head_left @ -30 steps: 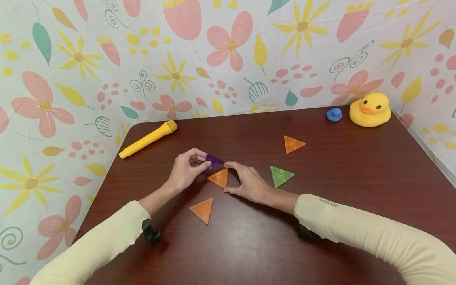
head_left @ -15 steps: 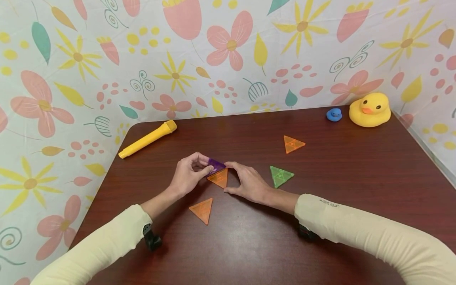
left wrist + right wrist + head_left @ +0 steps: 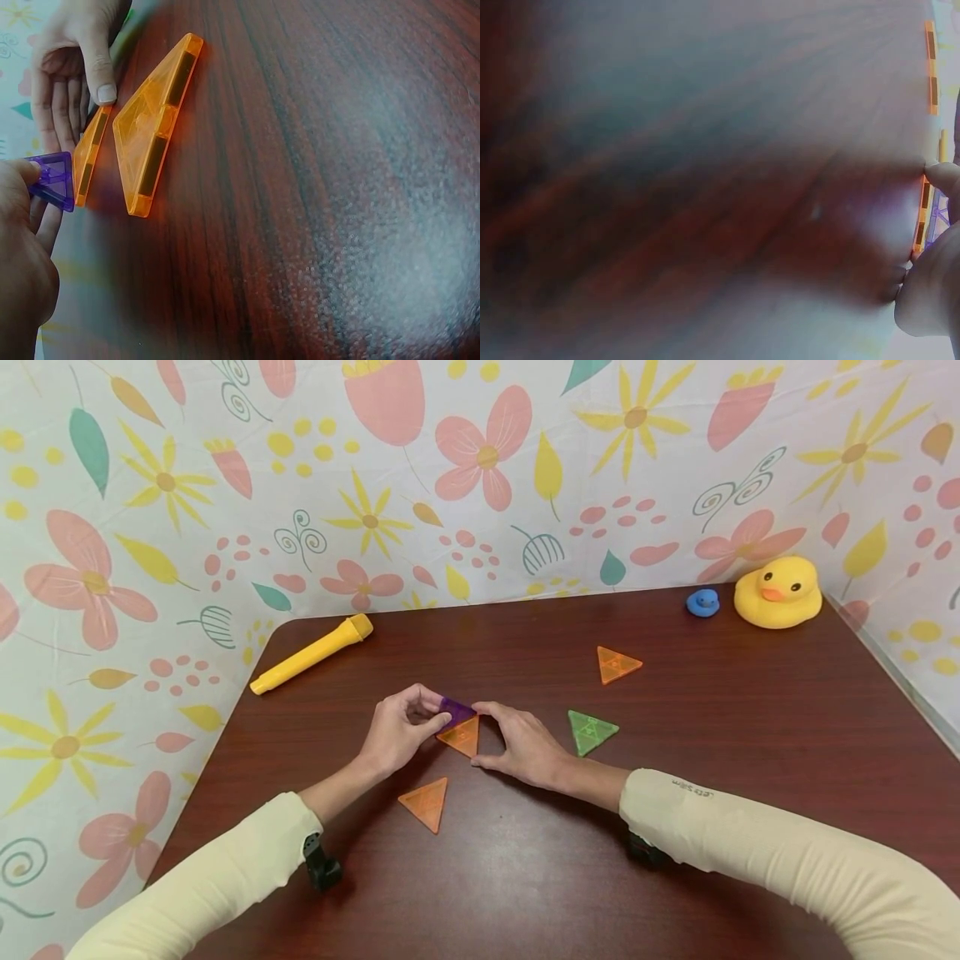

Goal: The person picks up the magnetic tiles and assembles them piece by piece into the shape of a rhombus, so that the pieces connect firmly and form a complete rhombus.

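Note:
My left hand [image 3: 393,733] pinches a translucent purple triangular magnetic tile [image 3: 459,708] between thumb and fingers. Its lower edge lies right along the upper-left edge of an orange triangular magnetic tile [image 3: 462,737] on the table. From the other side, my right hand [image 3: 527,747] holds that orange tile at two corners, index finger at the top and thumb at the bottom. In the left wrist view the purple tile [image 3: 54,180] is tilted and meets the orange tile [image 3: 91,157]. The right wrist view catches the held orange tile [image 3: 922,214] edge-on, dark magnets showing.
Nearer the front lies a loose orange triangular tile [image 3: 426,803]. A green triangular tile [image 3: 592,732] and another orange one [image 3: 618,665] lie right of my hands. Toward the back are a yellow toy microphone [image 3: 311,654], a blue duck [image 3: 702,602] and a yellow duck [image 3: 778,593].
My left hand has shifted slightly right and toward me, bringing the purple tile's edge up against the held orange tile. My right hand stays in place.

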The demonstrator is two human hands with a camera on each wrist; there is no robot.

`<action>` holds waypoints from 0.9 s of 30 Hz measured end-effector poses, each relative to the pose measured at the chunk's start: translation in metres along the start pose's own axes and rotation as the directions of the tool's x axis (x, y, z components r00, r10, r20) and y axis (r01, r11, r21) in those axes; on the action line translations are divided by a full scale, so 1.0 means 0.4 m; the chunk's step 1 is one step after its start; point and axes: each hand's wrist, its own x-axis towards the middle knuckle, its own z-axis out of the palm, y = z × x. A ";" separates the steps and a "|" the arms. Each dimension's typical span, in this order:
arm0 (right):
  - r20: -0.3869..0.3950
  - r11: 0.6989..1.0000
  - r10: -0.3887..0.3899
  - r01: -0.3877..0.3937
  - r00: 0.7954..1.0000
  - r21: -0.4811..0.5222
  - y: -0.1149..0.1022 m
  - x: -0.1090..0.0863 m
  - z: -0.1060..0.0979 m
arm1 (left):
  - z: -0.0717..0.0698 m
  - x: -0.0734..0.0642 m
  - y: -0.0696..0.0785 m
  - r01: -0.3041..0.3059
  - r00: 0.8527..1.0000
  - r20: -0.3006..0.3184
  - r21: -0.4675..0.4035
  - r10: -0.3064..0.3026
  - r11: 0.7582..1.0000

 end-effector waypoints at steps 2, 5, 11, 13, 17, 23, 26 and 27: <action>0.000 1.000 -0.001 0.001 1.000 -0.002 0.001 0.000 0.000 | 0.000 -0.001 0.000 -0.001 1.000 0.002 0.002 0.001 1.000; 0.000 1.000 -0.004 0.004 1.000 -0.005 0.002 -0.001 0.001 | 0.001 -0.001 0.000 0.000 1.000 0.003 0.004 0.000 1.000; -0.007 1.000 -0.011 0.011 1.000 -0.004 0.002 -0.001 0.000 | 0.002 0.001 -0.001 -0.006 1.000 0.005 0.014 0.006 1.000; -0.008 1.000 -0.012 0.012 1.000 -0.003 0.003 -0.001 0.000 | 0.003 0.001 0.000 -0.010 1.000 0.007 0.015 0.010 1.000; -0.009 1.000 -0.014 0.014 1.000 -0.004 0.005 -0.001 0.002 | 0.004 0.000 -0.001 -0.017 1.000 0.006 0.017 0.017 1.000; -0.014 1.000 -0.026 0.026 1.000 -0.002 0.004 -0.001 -0.001 | 0.006 -0.002 -0.006 -0.032 0.999 0.004 0.006 0.032 0.999; -0.013 1.000 -0.027 0.027 1.000 0.002 0.003 -0.001 -0.001 | 0.007 -0.003 -0.010 -0.037 0.999 0.004 -0.006 0.037 0.999; -0.012 1.000 -0.026 0.026 1.000 0.001 0.002 -0.001 -0.002 | 0.007 -0.003 -0.010 -0.039 0.999 0.004 -0.010 0.039 0.999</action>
